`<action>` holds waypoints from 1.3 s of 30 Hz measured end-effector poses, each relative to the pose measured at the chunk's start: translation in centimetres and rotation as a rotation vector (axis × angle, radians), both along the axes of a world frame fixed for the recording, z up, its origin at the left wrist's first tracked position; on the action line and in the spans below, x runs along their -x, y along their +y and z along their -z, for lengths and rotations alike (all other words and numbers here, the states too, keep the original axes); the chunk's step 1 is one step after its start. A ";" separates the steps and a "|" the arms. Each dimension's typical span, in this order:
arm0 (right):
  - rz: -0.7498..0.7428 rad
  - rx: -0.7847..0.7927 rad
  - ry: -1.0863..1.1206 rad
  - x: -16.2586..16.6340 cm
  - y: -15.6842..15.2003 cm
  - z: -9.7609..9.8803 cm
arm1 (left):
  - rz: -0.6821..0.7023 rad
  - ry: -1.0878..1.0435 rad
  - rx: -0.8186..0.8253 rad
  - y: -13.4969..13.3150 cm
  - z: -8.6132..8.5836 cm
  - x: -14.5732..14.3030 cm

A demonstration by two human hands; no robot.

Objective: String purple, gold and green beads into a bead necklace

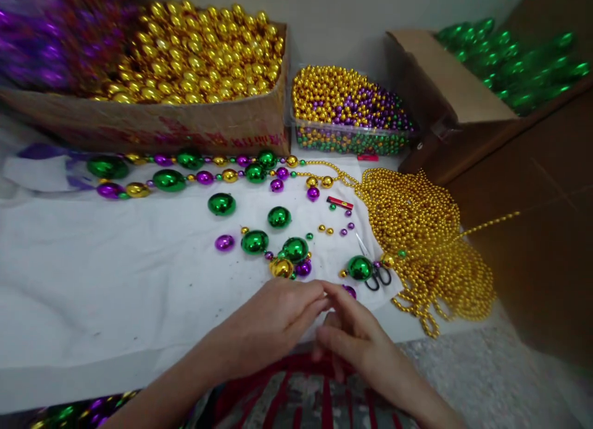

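My left hand (273,311) and my right hand (356,339) meet at the fingertips over the near edge of the white cloth. Both are closed in a pinch; whatever sits between the fingertips is too small or hidden. Just beyond my left hand lie a gold bead (281,268), a purple bead (303,268) and a large green bead (295,250). Past my right hand, another green bead (360,267) rests by black-handled scissors (378,279), partly covering them. A purple bead (349,291) shows partly behind my right fingers.
Finished-looking bead strands (169,180) stretch along the back of the white cloth (115,274). Gold bead chain (412,212) is heaped at the right. Behind stand a carton (185,126) of gold beads, a clear tub (352,132) of small beads and a box (456,89) with green beads.
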State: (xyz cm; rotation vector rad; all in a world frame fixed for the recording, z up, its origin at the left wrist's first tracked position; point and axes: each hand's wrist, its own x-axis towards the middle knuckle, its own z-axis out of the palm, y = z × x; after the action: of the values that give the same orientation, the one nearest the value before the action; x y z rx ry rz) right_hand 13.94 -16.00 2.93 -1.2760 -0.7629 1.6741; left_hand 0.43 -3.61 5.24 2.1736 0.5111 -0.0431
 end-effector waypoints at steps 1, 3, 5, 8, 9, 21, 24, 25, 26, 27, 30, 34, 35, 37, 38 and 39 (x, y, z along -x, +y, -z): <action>-0.020 -0.007 0.048 0.3 0.1 0.1 | -0.017 0.026 -0.013 -0.3 0.1 0.4; -0.048 -0.038 0.029 0.5 0.2 0.2 | -0.039 0.042 -0.033 -0.7 0.3 1.5; -0.100 -0.077 -0.120 0.3 0.1 -0.1 | -0.047 0.018 -0.012 -1.0 0.6 2.6; -0.252 -0.162 -0.380 -0.3 -0.2 -1.1 | -0.074 -0.031 0.044 -1.2 0.9 4.0; -0.299 -0.191 -0.410 -0.5 -0.3 -1.5 | -0.086 -0.049 0.063 -1.3 0.9 4.3; -0.377 -0.455 -0.211 -0.9 -0.6 -4.5 | -0.099 -0.407 0.331 -1.2 1.8 4.6; -0.297 -0.518 -0.257 -1.2 -0.5 -5.1 | -0.120 -0.383 0.292 -1.3 2.7 3.9; -0.270 -0.522 -0.293 -1.4 -0.5 -5.4 | -0.133 -0.374 0.266 -1.4 3.0 3.5; -0.241 -0.519 -0.337 -1.6 -0.4 -5.9 | -0.146 -0.364 0.243 -1.5 3.3 3.0; -0.210 -0.516 -0.378 -1.9 -0.3 -6.4 | -0.155 -0.362 0.227 -1.7 3.6 2.5; -0.181 -0.529 -0.445 -2.8 0.0 -7.9 | -0.150 -0.392 0.234 -2.0 4.2 1.0; -0.031 -0.551 -0.418 -3.4 0.0 -8.6 | -0.211 -0.421 0.235 -2.1 5.0 -0.2; 0.045 -0.552 -0.379 -3.5 0.0 -8.5 | -0.226 -0.416 0.229 -2.1 5.2 -0.3; 0.148 -0.523 -0.290 -3.5 0.2 -8.5 | -0.239 -0.407 0.215 -2.1 5.7 -0.3; 0.164 -0.490 -0.252 -3.5 0.4 -8.5 | -0.244 -0.405 0.205 -2.0 6.0 -0.3; 0.168 -0.450 -0.221 -3.5 0.7 -8.5 | -0.251 -0.404 0.188 -1.9 6.2 -0.2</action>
State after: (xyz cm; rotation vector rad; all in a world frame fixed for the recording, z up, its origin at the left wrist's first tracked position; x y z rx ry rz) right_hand 17.46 -15.26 11.44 -1.1727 -1.0637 1.1544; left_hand 0.66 -5.56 -1.01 1.8551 0.5168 0.4571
